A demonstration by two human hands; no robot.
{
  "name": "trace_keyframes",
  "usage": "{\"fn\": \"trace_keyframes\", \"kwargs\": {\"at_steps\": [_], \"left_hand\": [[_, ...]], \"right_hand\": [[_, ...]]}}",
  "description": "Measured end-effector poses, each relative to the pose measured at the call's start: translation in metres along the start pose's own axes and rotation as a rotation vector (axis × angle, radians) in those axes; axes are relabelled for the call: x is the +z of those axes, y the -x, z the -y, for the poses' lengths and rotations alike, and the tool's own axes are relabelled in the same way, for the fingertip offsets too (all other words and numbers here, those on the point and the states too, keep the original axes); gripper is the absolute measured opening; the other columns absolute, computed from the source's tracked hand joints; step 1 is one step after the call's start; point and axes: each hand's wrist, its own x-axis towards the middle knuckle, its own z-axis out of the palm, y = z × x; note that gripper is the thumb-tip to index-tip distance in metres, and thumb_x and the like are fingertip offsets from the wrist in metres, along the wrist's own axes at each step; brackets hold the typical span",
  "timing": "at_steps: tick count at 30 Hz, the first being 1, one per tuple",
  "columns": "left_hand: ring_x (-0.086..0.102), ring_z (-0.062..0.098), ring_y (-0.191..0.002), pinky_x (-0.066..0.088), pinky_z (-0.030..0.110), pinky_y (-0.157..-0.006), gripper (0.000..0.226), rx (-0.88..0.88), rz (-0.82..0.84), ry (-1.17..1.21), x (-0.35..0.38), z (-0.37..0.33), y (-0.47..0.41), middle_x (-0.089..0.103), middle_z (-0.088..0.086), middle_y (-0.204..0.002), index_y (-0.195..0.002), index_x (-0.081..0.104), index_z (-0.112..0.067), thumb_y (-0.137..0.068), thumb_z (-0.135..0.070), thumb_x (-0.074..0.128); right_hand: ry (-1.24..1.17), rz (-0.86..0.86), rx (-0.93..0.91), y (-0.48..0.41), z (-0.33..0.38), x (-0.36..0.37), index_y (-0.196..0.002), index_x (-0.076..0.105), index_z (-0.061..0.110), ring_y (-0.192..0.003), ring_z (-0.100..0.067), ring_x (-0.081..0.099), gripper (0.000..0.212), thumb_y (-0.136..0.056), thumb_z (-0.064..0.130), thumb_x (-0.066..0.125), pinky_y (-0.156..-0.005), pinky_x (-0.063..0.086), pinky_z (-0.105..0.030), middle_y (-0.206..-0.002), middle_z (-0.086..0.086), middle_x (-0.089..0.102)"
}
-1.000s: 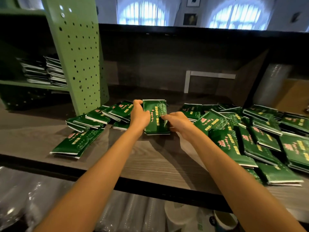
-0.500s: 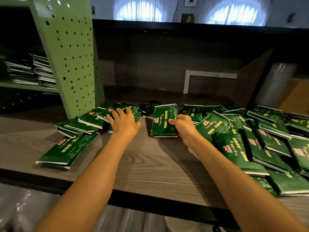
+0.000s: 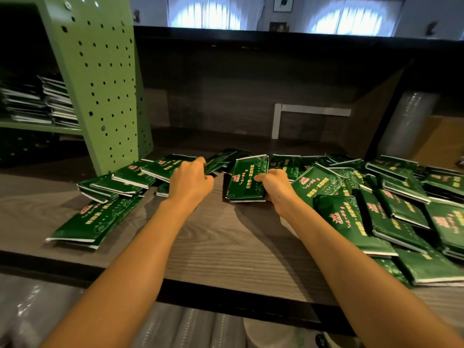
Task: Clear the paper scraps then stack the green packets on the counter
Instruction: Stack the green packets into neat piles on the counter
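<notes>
L hand (image 3: 190, 183): clenched on the dark packet (image 3: 226, 159); fingers curl over its near end, thumb underneath as far as I can see. Knuckles sit over the right end of the left row.
R hand (image 3: 276, 187): grasping the middle packet (image 3: 244, 179) at its lower right corner; thumb lies on the printed face, other fingers hidden behind.
Dark packet: tilted, sticks out to the right of the L hand, far end near the top of the middle packet; can't tell if they touch.
Middle packet: btwn the two hands, lower edge on or just above the counter (image 3: 226, 247), face toward the camera, leaning a bit. May be more than one thick; can't tell.
Left row (image 3: 120, 182): green packets overlapping like shingles, running from the green post (image 3: 100, 84) toward the L hand.
Long packet (image 3: 95, 222): flat, alone, near the front left edge of the counter.
Right pile (image 3: 401, 209): many packets, loose & overlapping, just beside the R wrist & out to the frame edge.
Shelf stacks (image 3: 37, 101): neat piles w/ pale edges, behind the post, far left.
White bracket (image 3: 308, 111): on the back wall, well apart from the packets.
</notes>
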Motion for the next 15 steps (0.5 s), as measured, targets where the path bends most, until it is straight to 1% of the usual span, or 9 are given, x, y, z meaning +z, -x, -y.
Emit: {"fn": "trace_keyframes", "kwargs": {"at_steps": [2,4,6,7,9,11,13,14,15], "left_hand": [[0.060,0.037,-0.089,0.045,0.038,-0.071,0.030,-0.022,-0.060,0.056,-0.003,-0.001,0.001,0.066,0.020,-0.094,-0.116,0.056,-0.004,-0.086,-0.007,0.052],[0.062,0.035,-0.084,0.050,0.041,-0.071,0.029,-0.016,-0.143,0.138,-0.005,-0.002,0.002,0.066,0.020,-0.092,-0.116,0.054,-0.004,-0.088,-0.004,0.051],[0.062,0.029,-0.075,0.052,0.040,-0.066,0.023,0.009,-0.206,0.247,-0.007,-0.005,0.004,0.066,0.018,-0.088,-0.113,0.053,-0.001,-0.090,-0.005,0.054],[0.060,0.026,-0.070,0.051,0.036,-0.060,0.021,0.035,-0.227,0.287,-0.006,-0.006,0.005,0.065,0.016,-0.084,-0.111,0.053,0.000,-0.091,-0.006,0.055],[0.052,0.019,-0.060,0.039,0.022,-0.048,0.018,0.110,-0.260,0.321,-0.005,-0.009,0.007,0.062,0.012,-0.076,-0.106,0.054,0.001,-0.091,-0.009,0.057],[0.051,0.017,-0.056,0.035,0.020,-0.045,0.016,0.201,-0.277,0.349,-0.004,-0.013,0.010,0.063,0.011,-0.072,-0.101,0.056,0.001,-0.090,-0.010,0.059],[0.061,0.022,-0.060,0.046,0.029,-0.050,0.016,0.295,-0.239,0.385,-0.002,-0.018,0.013,0.067,0.011,-0.075,-0.096,0.058,0.000,-0.088,-0.013,0.064],[0.065,0.025,-0.066,0.051,0.034,-0.056,0.018,0.334,-0.196,0.402,-0.001,-0.020,0.016,0.069,0.011,-0.078,-0.094,0.061,-0.002,-0.086,-0.017,0.066],[0.067,0.025,-0.071,0.054,0.036,-0.063,0.021,0.361,-0.129,0.417,0.001,-0.022,0.018,0.070,0.009,-0.080,-0.091,0.063,-0.004,-0.084,-0.023,0.069]], "right_hand": [[-0.004,0.006,-0.002,0.001,0.001,-0.001,-0.116,0.054,-0.007,-0.099,-0.029,0.060,0.025,-0.093,0.002,0.050,-0.071,0.046,-0.032,-0.121,-0.021,0.060],[-0.008,0.003,0.012,0.001,0.001,-0.001,-0.123,0.050,-0.006,-0.109,-0.031,0.056,0.030,-0.094,0.002,0.049,-0.086,0.047,-0.039,-0.126,-0.020,0.056],[-0.032,0.010,0.027,-0.002,0.000,0.002,-0.120,0.052,-0.001,-0.115,-0.033,0.053,0.028,-0.092,0.004,0.051,-0.102,0.043,-0.046,-0.129,-0.018,0.054],[-0.043,0.020,0.038,-0.002,-0.001,0.003,-0.115,0.052,0.002,-0.116,-0.033,0.053,0.025,-0.091,0.005,0.053,-0.103,0.042,-0.049,-0.128,-0.018,0.054],[-0.087,0.051,0.073,-0.007,-0.004,0.004,-0.112,0.050,0.002,-0.119,-0.032,0.051,0.022,-0.090,0.003,0.052,-0.103,0.042,-0.049,-0.129,-0.017,0.052],[-0.177,0.068,0.098,-0.005,-0.003,0.005,-0.108,0.050,0.001,-0.117,-0.033,0.053,0.018,-0.091,-0.002,0.048,-0.098,0.046,-0.047,-0.126,-0.018,0.054],[-0.248,0.077,0.117,-0.002,-0.002,0.004,-0.113,0.051,-0.002,-0.109,-0.032,0.058,0.024,-0.091,-0.007,0.044,-0.086,0.052,-0.042,-0.116,-0.017,0.059],[-0.264,0.087,0.111,-0.001,-0.002,0.003,-0.112,0.054,-0.002,-0.102,-0.030,0.061,0.023,-0.092,-0.007,0.043,-0.078,0.053,-0.038,-0.107,-0.015,0.061],[-0.263,0.097,0.107,-0.001,-0.002,0.001,-0.103,0.057,0.000,-0.090,-0.025,0.062,0.020,-0.092,-0.007,0.042,-0.069,0.052,-0.033,-0.097,-0.012,0.062]]}}
